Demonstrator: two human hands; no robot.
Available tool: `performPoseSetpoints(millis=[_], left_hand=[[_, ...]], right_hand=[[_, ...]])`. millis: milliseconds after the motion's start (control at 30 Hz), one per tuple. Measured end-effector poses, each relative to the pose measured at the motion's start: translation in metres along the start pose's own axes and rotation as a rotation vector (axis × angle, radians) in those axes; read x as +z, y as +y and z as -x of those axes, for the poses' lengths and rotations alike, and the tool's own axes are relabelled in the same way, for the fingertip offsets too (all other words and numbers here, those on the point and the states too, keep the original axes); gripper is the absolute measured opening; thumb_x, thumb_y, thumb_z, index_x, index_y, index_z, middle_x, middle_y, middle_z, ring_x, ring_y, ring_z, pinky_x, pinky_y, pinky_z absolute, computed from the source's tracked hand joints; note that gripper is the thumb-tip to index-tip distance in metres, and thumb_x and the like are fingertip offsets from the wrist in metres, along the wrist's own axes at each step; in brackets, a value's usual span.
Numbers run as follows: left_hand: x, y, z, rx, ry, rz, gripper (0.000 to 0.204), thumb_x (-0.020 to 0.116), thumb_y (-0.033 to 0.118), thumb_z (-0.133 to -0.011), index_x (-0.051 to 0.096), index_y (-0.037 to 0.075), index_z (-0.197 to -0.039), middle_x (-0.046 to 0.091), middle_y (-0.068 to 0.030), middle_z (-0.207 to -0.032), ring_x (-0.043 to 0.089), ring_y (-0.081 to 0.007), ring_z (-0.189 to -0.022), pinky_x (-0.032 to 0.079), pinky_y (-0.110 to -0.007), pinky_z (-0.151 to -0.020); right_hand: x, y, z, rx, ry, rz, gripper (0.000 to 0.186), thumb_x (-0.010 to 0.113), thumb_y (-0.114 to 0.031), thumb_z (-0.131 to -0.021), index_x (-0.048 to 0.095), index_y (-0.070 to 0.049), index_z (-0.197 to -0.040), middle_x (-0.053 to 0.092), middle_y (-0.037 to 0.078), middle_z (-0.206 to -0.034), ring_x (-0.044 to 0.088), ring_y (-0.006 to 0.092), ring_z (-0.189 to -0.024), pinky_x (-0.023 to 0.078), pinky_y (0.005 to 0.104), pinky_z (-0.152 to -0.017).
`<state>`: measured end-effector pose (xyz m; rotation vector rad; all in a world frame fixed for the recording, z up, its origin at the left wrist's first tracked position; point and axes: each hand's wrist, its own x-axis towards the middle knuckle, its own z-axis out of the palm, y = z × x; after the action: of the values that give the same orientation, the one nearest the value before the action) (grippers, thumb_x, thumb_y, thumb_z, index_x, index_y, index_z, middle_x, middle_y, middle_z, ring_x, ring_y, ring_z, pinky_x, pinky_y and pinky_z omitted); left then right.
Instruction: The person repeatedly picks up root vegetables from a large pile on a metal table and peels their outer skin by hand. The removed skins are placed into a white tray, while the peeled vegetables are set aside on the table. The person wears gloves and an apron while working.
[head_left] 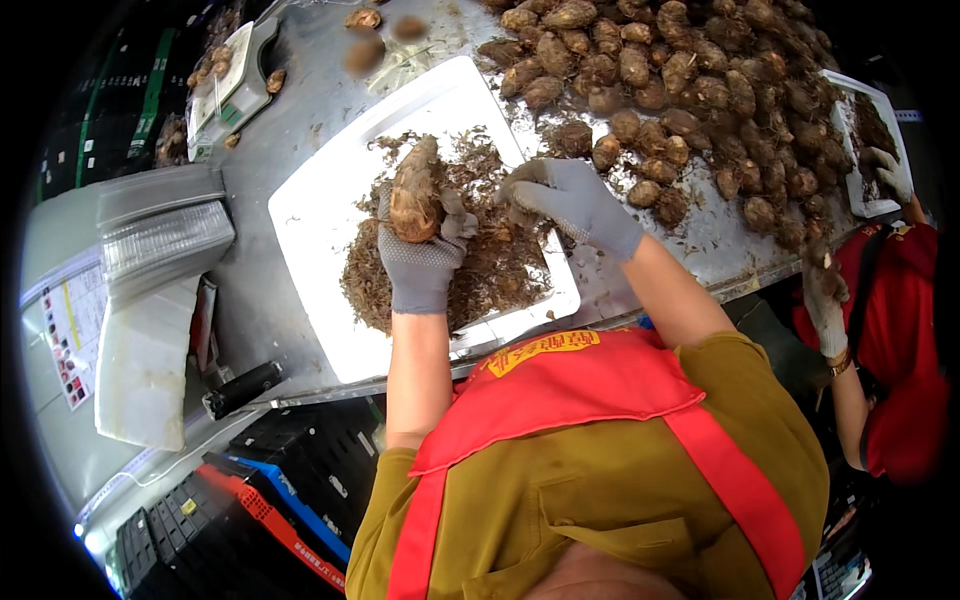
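Note:
My left hand, in a grey dotted glove, is wrapped round a large brown taro and holds it upright over a white tray. Brown fibrous skin shreds cover much of that tray. To its right, my right hand, gloved the same way, hovers at the tray's right rim with its fingers curled together. Whatever they grip, if anything, I cannot make out. Beyond the right hand lies a big heap of unpeeled taros, with a few loose ones close to it.
At the far left stands a weighing scale with taros on it. Stacked clear plastic trays sit at the left edge, near a black roll. A co-worker's gloved hand and another white tray are at right. Crates stand below.

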<state>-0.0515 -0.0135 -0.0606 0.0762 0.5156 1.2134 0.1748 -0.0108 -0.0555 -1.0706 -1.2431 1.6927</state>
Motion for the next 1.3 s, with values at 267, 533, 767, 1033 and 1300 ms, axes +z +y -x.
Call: performPoseSetpoints(millis=[267,533,767,1033,1300], left_hand=[[-0.032,0.004,-0.012,-0.043,-0.148,0.002,0.052,0.031,0.039,-0.101,0.045,0.003,-0.136,0.06,-0.0191,-0.106,0.061,-0.03,-0.084,0.055,-0.045,-0.07],[0.005,-0.009,-0.008,-0.13,-0.063,0.205,0.05,0.031,0.039,-0.1,0.045,0.007,-0.136,0.053,-0.0143,-0.102,0.054,-0.0229,-0.083,0.047,-0.038,-0.073],[0.012,-0.022,0.011,-0.124,-0.286,0.213,0.043,0.029,0.041,-0.1,0.051,0.017,-0.128,0.043,-0.0023,-0.065,0.039,-0.0112,-0.049,0.034,-0.03,-0.058],[-0.012,-0.035,0.001,0.205,-0.217,-0.671,0.044,0.038,0.043,-0.097,0.052,0.012,-0.125,0.041,0.0007,-0.064,0.04,-0.0135,-0.051,0.035,-0.03,-0.055],[0.028,0.019,-0.029,0.039,0.001,-0.135,0.049,0.038,0.036,-0.098,0.047,0.009,-0.138,0.063,-0.0062,-0.102,0.051,-0.0101,-0.063,0.042,-0.026,-0.049]], right_hand=[[0.007,-0.012,0.001,0.15,-0.099,-0.157,0.028,0.062,-0.026,-0.09,0.069,0.001,-0.091,0.071,0.007,-0.081,0.067,0.0167,-0.075,0.051,0.0305,-0.069],[0.033,-0.032,-0.013,-0.208,0.004,0.22,0.037,0.058,-0.035,-0.093,0.067,0.001,-0.085,0.065,0.013,-0.069,0.064,0.0231,-0.063,0.051,0.0345,-0.062],[0.017,-0.019,-0.031,-0.274,0.224,-0.055,0.034,0.062,-0.025,-0.092,0.064,0.005,-0.109,0.067,0.015,-0.105,0.067,0.0148,-0.078,0.055,0.0287,-0.072],[0.052,-0.03,-0.04,-0.644,0.236,0.157,0.028,0.071,-0.014,-0.083,0.064,-0.001,-0.107,0.066,0.014,-0.11,0.058,0.0291,-0.114,0.047,0.038,-0.095],[-0.025,0.014,-0.005,-0.276,0.304,0.313,0.035,0.067,-0.036,-0.086,0.07,-0.002,-0.089,0.066,0.012,-0.085,0.064,0.0222,-0.083,0.049,0.0345,-0.078]])
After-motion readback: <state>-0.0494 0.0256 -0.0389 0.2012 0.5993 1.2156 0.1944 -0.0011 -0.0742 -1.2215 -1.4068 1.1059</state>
